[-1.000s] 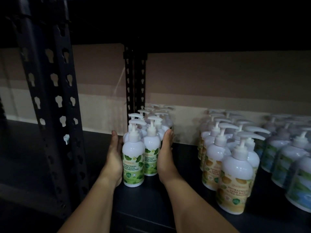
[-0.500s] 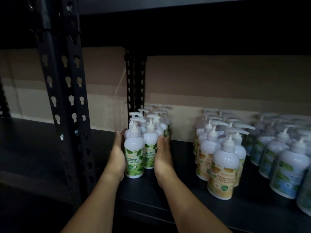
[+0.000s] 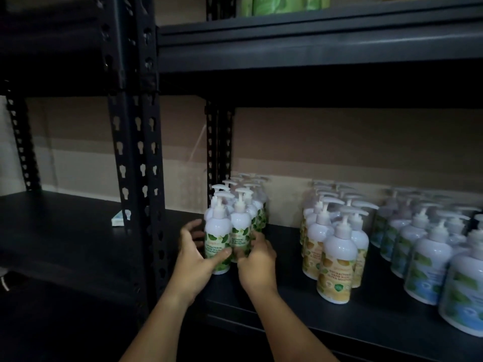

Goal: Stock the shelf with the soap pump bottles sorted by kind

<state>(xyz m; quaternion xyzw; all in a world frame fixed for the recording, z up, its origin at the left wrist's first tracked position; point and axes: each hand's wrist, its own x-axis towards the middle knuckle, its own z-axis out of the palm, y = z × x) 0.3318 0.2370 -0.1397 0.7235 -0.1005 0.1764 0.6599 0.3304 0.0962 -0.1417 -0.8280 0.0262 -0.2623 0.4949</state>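
on dim black shelf (image 3: 287, 317), sorted pump bottles (image 3: 218, 239), cardboard backing (image 3: 339, 142)

Your left hand (image 3: 194, 253) and right hand (image 3: 257, 265) are bare, with no gloves. Your forearms are bare too; no sleeve reaches into view.

Single head view, close, facing forward-down onto shelf (image 3: 287, 314) front.

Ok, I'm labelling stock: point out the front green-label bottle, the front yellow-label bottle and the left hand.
front green-label bottle (image 3: 218, 226): head view, white shoulder.
front yellow-label bottle (image 3: 339, 244): head view, white shoulder.
left hand (image 3: 194, 259): head view, back of hand.
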